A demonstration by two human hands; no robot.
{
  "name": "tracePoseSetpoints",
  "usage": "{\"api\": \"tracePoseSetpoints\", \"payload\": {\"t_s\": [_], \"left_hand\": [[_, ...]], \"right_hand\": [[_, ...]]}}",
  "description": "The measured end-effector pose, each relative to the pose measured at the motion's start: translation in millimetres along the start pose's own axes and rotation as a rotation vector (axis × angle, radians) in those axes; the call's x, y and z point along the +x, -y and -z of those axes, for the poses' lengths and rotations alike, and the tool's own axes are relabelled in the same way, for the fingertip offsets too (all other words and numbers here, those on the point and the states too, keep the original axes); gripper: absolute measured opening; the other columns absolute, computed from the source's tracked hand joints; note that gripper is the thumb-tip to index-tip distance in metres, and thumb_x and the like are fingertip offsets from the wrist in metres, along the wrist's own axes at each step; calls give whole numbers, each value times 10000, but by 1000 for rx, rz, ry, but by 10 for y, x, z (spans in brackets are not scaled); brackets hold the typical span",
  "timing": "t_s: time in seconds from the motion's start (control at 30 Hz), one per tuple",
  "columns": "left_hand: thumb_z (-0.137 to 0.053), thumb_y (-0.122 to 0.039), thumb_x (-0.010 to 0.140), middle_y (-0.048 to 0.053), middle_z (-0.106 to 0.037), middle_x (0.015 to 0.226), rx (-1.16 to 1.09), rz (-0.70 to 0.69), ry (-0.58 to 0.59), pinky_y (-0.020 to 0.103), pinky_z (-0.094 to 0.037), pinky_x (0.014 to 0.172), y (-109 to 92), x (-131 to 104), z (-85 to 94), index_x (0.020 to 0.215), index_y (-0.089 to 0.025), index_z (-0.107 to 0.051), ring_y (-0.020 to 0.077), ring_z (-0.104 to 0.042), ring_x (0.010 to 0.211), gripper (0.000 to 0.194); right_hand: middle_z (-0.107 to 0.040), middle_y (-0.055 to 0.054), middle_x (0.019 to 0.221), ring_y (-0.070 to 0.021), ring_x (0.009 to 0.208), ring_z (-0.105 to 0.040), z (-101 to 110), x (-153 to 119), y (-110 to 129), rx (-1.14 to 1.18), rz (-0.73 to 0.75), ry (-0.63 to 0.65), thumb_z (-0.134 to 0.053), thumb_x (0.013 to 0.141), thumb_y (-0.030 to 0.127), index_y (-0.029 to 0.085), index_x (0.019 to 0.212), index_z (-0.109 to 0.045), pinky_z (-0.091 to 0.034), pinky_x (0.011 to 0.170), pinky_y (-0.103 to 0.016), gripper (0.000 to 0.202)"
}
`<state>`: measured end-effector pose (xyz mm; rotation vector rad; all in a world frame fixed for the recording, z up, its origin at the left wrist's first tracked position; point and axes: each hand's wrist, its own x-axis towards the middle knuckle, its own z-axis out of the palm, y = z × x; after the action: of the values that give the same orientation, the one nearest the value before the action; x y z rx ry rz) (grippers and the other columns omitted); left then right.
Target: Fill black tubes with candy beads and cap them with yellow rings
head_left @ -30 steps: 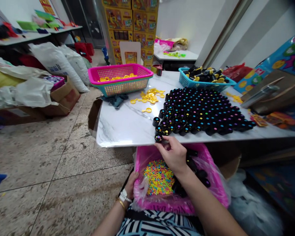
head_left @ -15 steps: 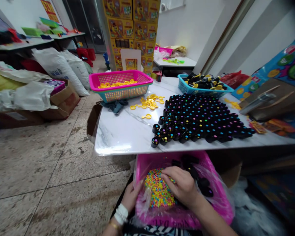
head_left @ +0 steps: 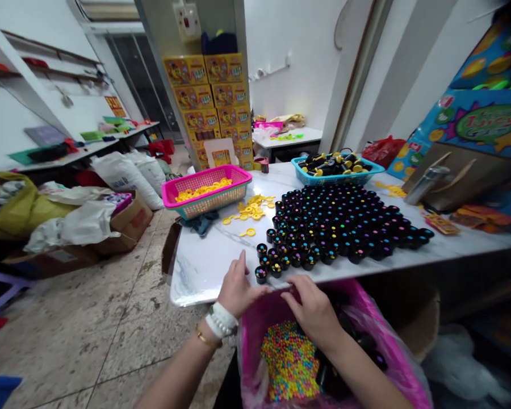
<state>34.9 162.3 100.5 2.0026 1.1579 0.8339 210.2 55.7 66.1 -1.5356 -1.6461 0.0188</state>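
So I'm looking down at a pink tub that's holding a heap of multicoloured beads. Just above it, my left hand is hanging by the table edge, fingers and thumb spread well apart. My right hand is curling its fingers and thumb at that same edge, but I'm not seeing enough to tell if it's pinching anything. Black cups are crowding the tabletop just past my hands, yellow rings are lying loose beyond, and a blue basket is sitting behind the cups.
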Motion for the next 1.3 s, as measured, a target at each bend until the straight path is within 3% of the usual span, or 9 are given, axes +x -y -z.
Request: {"api": "tracePoseSetpoints", "payload": {"t_s": [0.13,0.33,0.63,0.77,1.0,1.3], "left_hand": [[-852,-405,541,-3,-501,773,159,-40,62,343,-442,711,-16,390,-75,1278,-150,-530,222,-521,738,844],[-842,-382,561,32,-596,872,216,-126,152,317,-415,710,10,767,-104,1138,-199,-576,230,-549,802,661],[-839,-389,546,25,-629,878,300,-135,228,311,-448,735,134,1232,-35,1229,-216,-584,221,-583,796,749],[-839,-351,532,40,-646,904,294,-143,232,322,-457,758,169,1368,-46,1316,-204,-550,241,-594,826,849],[-849,-293,498,39,-660,869,228,-143,260,319,-459,706,140,1570,-71,1204,-183,-618,223,-588,742,750],[-745,-284,669,68,-663,1037,-8,-56,333,217,-440,478,344,1475,-62,1293,-193,-518,104,-596,560,670]], "right_hand": [[-647,-70,892,-237,864,-624,-89,200,4,-69,87,83,-535,896,146,213,947,-587,-520,776,-370,99],[-653,-75,931,-244,927,-603,-138,393,-26,48,74,160,-602,862,136,198,949,-608,-516,831,-389,107],[-688,-74,1011,-212,1008,-615,-237,611,-141,256,196,201,-650,815,149,203,937,-654,-520,903,-387,134],[-678,-102,1135,-215,1095,-613,-246,659,-173,276,180,250,-664,804,159,190,990,-664,-499,977,-402,189],[-644,-139,1251,-228,1170,-596,-280,750,-178,252,158,319,-693,771,153,161,1080,-664,-477,1028,-419,311],[-570,-171,1361,-258,1317,-481,-298,735,-175,218,220,381,-669,817,216,136,1226,-617,-411,1106,-464,419]]}}
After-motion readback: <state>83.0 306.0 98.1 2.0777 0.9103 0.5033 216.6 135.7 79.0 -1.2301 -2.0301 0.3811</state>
